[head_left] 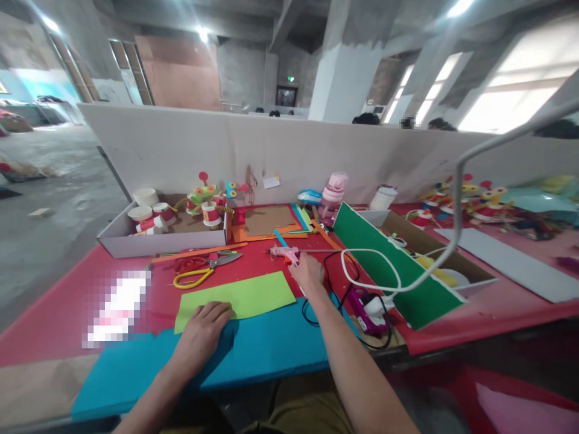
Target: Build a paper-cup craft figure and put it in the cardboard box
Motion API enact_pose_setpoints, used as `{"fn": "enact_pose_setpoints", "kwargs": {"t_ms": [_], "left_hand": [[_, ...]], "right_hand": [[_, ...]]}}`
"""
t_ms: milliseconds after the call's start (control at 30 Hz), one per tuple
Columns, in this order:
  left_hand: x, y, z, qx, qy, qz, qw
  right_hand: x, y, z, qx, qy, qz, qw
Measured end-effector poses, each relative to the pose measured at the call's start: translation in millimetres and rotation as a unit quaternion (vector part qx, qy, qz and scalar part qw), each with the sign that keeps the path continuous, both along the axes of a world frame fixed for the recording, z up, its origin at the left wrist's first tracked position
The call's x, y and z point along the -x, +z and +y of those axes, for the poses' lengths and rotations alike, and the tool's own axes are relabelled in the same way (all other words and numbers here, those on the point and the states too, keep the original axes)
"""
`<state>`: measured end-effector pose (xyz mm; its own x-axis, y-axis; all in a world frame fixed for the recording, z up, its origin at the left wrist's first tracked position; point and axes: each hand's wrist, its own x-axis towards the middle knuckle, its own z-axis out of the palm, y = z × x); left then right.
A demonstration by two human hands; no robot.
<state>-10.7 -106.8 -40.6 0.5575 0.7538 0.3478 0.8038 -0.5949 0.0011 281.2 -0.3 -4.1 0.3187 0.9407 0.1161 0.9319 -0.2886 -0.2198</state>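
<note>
A pink hot glue gun (284, 252) lies over the red table cover, its nozzle pointing left. My right hand (308, 272) is closed round its handle, and a glue stick sticks out behind. Under my left hand (207, 322) is a sheet of lime-green paper (246, 295); the fingers lie flat on its lower left part and hold nothing. The sheet rests partly on a blue mat (271, 346) along the front edge. Yellow-handled scissors (194, 278) sit just beyond the paper, beside a red-handled pair (190, 264).
A white box (158, 244) at the left holds paper cups and cup figures. Coloured paper and cardboard (269, 220) lie in the middle. A pink bottle (332, 196) stands behind. At right are a green-sided box (393, 271), a purple power strip (368, 310) and a looping white cable (441, 256).
</note>
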Motion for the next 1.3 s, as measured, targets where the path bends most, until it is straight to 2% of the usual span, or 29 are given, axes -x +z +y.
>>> {"fn": "enact_pose_setpoints", "kwargs": {"t_ms": [167, 300, 433, 633, 867, 1033, 1167, 1233, 1300], "left_hand": [[-0.7, 1.3, -0.2, -0.007, -0.006, -0.004, 1.0], [-0.6, 1.6, -0.3, -0.003, -0.008, -0.012, 1.0], [0.0, 1.1, -0.3, 0.001, -0.008, -0.024, 1.0], [-0.1, 1.9, -0.6, 0.007, -0.005, -0.02, 1.0], [-1.3, 4.2, -1.1, 0.012, -0.003, -0.023, 1.0], [-0.7, 3.9, -1.0, 0.007, -0.005, -0.026, 1.0], [-0.3, 1.7, 0.6, 0.005, -0.008, -0.04, 0.999], [-0.5, 1.1, 1.5, 0.006, -0.009, -0.048, 0.999], [-0.8, 1.3, 1.9, 0.009, -0.008, -0.046, 0.999]], "right_hand": [[6.5, 7.4, -5.3, -0.039, 0.011, -0.032, 0.999], [-0.6, 11.7, -6.7, -0.027, -0.008, -0.024, 0.999], [-14.2, 7.9, -6.7, 0.007, -0.022, -0.001, 1.0], [-23.8, 2.0, -10.0, 0.026, 0.0, 0.013, 1.0], [-22.3, -0.7, -11.2, 0.005, 0.004, 0.004, 1.0], [-34.2, 2.1, -12.7, 0.017, -0.021, -0.004, 1.0], [-37.0, 21.9, 7.7, -0.007, -0.003, 0.011, 1.0], [-30.7, 32.4, 31.3, -0.023, 0.019, 0.024, 0.999], [-20.3, 38.2, 59.5, 0.014, 0.036, 0.037, 0.999]]}}
